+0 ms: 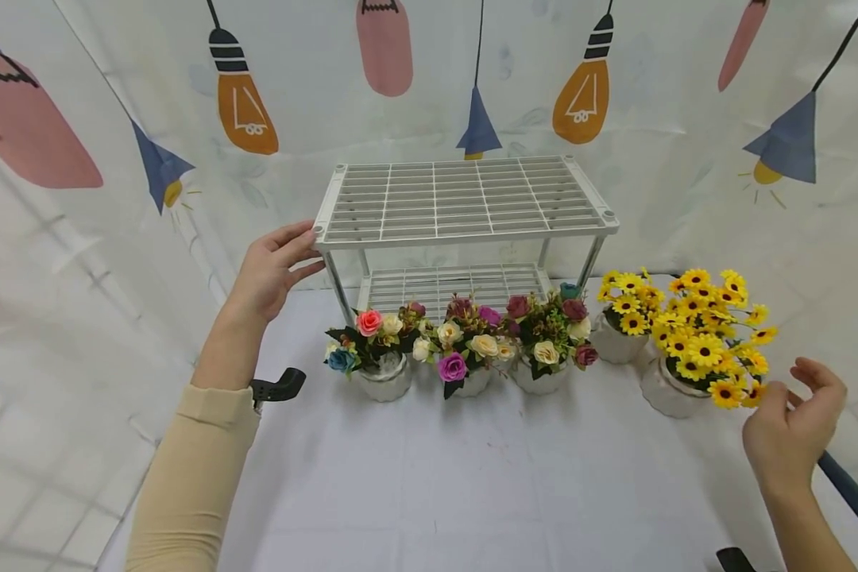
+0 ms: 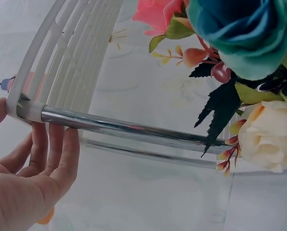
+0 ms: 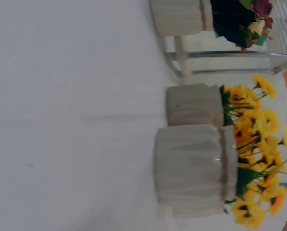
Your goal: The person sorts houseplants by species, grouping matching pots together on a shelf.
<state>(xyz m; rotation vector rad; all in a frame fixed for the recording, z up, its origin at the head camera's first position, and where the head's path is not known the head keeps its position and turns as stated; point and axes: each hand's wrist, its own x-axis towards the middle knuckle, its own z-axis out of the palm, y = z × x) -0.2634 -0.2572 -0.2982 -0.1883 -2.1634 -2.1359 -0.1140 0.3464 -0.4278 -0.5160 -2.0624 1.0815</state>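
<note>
A white two-tier shelf rack (image 1: pixel 465 199) with chrome legs stands at the back of the table. My left hand (image 1: pixel 275 266) grips its top front-left corner; in the left wrist view the thumb and fingers (image 2: pixel 61 159) lie on either side of that corner, by the chrome leg (image 2: pixel 133 127). At the right, my right hand (image 1: pixel 794 429) is raised beside a pot of yellow daisies (image 1: pixel 704 349), fingers loosely bent and holding nothing. Its fingertips come close to the lowest blooms. A smaller pot of yellow daisies (image 1: pixel 618 342) stands behind that one.
Three pots of mixed roses stand in front of the rack: a left pot (image 1: pixel 386 377), a middle pot (image 1: pixel 472 381) and a right pot (image 1: pixel 539 377). They partly hide the lower shelf (image 1: pixel 457 278). A printed curtain (image 1: pixel 415 119) hangs behind the white-covered table (image 1: pixel 472 492).
</note>
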